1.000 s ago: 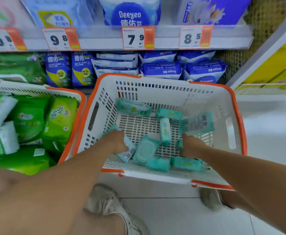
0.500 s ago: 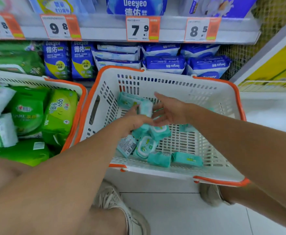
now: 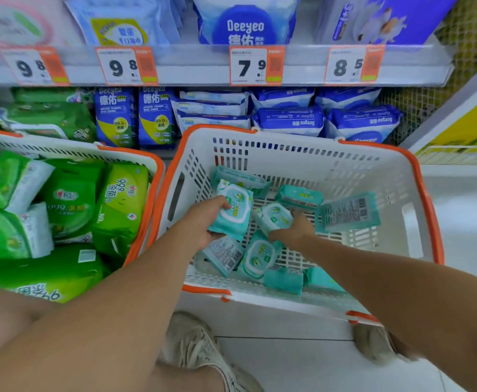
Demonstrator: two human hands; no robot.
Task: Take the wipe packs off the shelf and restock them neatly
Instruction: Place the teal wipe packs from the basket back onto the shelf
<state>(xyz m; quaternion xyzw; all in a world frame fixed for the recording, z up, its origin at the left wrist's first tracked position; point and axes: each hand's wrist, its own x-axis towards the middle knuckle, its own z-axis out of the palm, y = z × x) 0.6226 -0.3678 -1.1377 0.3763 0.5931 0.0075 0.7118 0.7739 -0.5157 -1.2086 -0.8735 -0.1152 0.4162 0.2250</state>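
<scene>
Your right hand (image 3: 291, 232) hid its own fingertips under a teal pack (image 3: 274, 217). The green-pack basket (image 3: 135, 154) was cut off at the left edge, and the top-shelf packs (image 3: 245, 21) were blurred and cropped.

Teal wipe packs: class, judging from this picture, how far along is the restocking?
Done: teal packs are off the shelf, loose in the white basket. In hand: the left hand grips one teal pack lid-up; the right hand holds a second pack. Left: about eight more lie jumbled, one barcode pack leaning on the wall. None is visibly back on the shelf.
</scene>
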